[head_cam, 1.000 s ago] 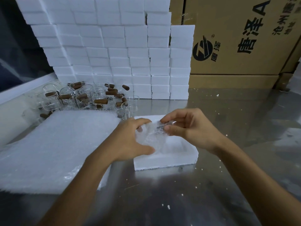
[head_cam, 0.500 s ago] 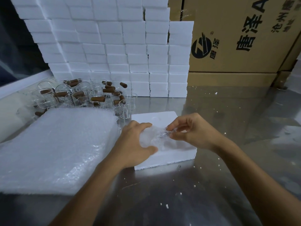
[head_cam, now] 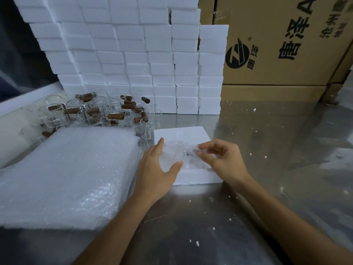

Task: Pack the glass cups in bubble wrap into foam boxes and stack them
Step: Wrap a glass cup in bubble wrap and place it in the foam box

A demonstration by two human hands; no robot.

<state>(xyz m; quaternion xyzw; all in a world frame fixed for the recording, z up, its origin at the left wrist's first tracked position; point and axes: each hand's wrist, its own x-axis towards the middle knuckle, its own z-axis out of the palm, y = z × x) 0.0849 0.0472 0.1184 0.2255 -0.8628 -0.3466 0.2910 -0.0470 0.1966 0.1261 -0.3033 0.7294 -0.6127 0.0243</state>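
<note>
The wrapped cup (head_cam: 176, 156) is now lower than one second ago: it sits down in the foam box (head_cam: 191, 135) on the table (head_cam: 267, 150). The left hand (head_cam: 154, 169) cups its side between thumb and fingers, and the right hand (head_cam: 221, 159) pinches the loose wrap end. I judge the seating almost done; the lid comes next.

a packing station in a warehouse: white foam boxes (head_cam: 133, 60) stacked like a wall, printed cardboard cartons (head_cam: 282, 44) behind, a steel worktable (head_cam: 267, 150), a bubble-wrap stack (head_cam: 66, 175) and loose glass cups (head_cam: 91, 111).
</note>
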